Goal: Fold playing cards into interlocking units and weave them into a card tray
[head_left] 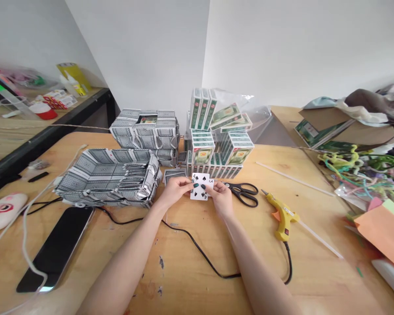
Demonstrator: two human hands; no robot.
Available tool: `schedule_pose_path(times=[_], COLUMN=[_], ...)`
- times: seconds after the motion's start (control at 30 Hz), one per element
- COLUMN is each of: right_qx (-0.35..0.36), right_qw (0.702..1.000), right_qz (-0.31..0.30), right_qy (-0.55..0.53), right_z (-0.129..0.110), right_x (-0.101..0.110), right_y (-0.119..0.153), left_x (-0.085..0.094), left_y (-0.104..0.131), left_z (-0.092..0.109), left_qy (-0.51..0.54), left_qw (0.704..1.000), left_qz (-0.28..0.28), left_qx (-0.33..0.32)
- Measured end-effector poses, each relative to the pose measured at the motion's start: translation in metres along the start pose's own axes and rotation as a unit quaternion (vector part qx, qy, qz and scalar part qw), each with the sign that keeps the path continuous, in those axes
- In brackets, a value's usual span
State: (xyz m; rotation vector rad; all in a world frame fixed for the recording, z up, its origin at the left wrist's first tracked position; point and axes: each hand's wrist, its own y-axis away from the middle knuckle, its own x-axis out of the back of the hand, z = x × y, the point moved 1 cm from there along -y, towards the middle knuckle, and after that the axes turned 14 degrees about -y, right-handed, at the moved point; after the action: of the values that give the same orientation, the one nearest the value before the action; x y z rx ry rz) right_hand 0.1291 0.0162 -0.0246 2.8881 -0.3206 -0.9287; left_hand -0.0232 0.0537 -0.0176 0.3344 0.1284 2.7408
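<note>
Over the middle of the tabletop (pixel 184 286), the left hand (pixel 179 187) and the right hand (pixel 222 196) hold two cards (pixel 199 195), a four of spades (pixel 201 177) in front and another turned sideways behind it. Each hand is closed to a pinch, its thumb on the front face. Stacked boxes (pixel 216 153) stand just beyond; scissors (pixel 246 191) lie beside the right hand, a glue gun (pixel 285 215) farther right, and a folded-card tray (pixel 92 197) to the left.

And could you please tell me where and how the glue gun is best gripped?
I'd grip the glue gun by its handle, right hand coming from the near right: it lies on its side, nozzle pointing away leftward, trigger on the left, so the palm should meet the handle's back.
</note>
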Motion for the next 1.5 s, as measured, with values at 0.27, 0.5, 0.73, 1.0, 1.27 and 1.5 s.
schedule_pose_path(times=[0.27,0.5,0.73,1.0,1.27,1.5], right_qx=[0.002,0.008,0.034,0.066,0.123,0.201], right_qw=[1.0,1.0,0.998,0.989,0.966,0.903], right_qz=[0.007,0.003,-0.019,-0.053,-0.033,0.095], right_qy=[0.0,0.012,0.04,0.125,0.223,0.368], right_z=[0.002,0.002,0.001,-0.003,0.001,0.007], right_x=[0.002,0.001,0.003,0.003,0.003,0.005], right_y=[-0.001,0.001,-0.001,0.001,0.006,0.014], left_x=[0.001,0.002,-0.001,-0.003,-0.009,-0.026], left_y=[-0.003,-0.004,-0.004,-0.002,0.008,0.019], left_z=[0.002,0.0,-0.005,-0.005,-0.001,0.008], left_qy=[-0.039,-0.059,-0.097,-0.139,-0.204,-0.344], left_qw=[0.999,0.997,0.99,0.982,0.962,0.905], left_qz=[0.01,-0.001,0.061,0.084,0.138,0.16], left_qx=[-0.021,-0.041,-0.081,-0.097,-0.118,-0.194])
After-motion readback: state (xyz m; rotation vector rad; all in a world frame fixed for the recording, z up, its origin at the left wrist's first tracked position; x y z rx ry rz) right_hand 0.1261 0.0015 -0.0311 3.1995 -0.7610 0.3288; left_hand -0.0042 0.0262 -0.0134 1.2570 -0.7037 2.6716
